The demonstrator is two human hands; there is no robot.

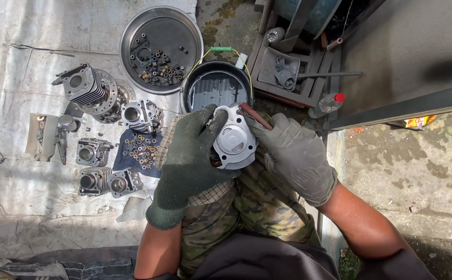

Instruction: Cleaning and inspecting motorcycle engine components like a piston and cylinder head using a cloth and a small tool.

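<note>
Outdoor concrete floor (407, 171) in hard sun, with a pale worn tarp (13, 62) spread over its left part, seemingly to keep small parts off the grit

From the head view: left hand (189, 161) in a dark green knit glove, wrapped around the side of a silver engine cylinder (234, 142), fingers (200, 122) closed firmly on it and tilting its open bore up toward the eyes. Right hand (293, 155) in a grey glove, closed on a thin reddish-brown tool (256, 116) whose tip meets the upper edge of the cylinder; looks like a brush or scraper, exact kind too small to tell. Cylinder held over the lap in camouflage trousers (257, 207), just in front of a black basin (216, 85) of dark liquid, probably so drips and dirt fall near it and rinsing stays within reach.

On the tarp, a round metal tray (132, 31) keeping nuts and bolts (158, 67) gathered inside its rim. Beside it a finned cylinder (83, 88), a cylinder head (142, 115) and several more engine castings (93, 153) laid apart in rows. A dark blue cloth (124, 161) bearing small rings and washers (138, 150), kept together there. To the right, a wooden crate (288, 72) with a grey rag (286, 72), and a red-capped plastic bottle (325, 105) lying beside it
</note>
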